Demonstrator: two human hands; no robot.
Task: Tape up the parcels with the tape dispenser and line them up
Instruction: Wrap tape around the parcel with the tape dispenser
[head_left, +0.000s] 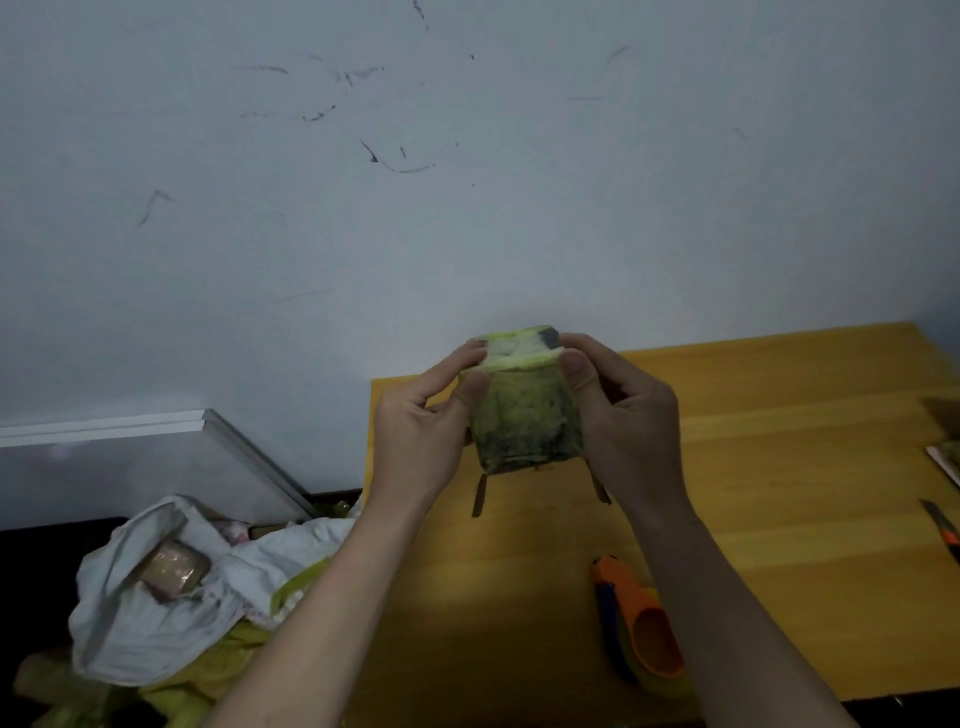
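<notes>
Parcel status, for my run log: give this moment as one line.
parcel: held above table | left hand: grips | right hand: grips | dispenser: on table, untouched

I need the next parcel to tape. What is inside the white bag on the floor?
In the white bag, one brownish taped parcel shows through the opening. Anything beneath it is hidden by the crumpled folds.

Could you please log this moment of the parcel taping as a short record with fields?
held item: green parcel, lifted above the wooden table
left hand: grips the parcel's left side, thumb on the front
right hand: grips the parcel's right side
tape: loose strips hang from the parcel's lower edge
tape dispenser: orange, lying on the table, untouched
utility knife: at the table's right edge
beside table: white sack with another parcel
</notes>
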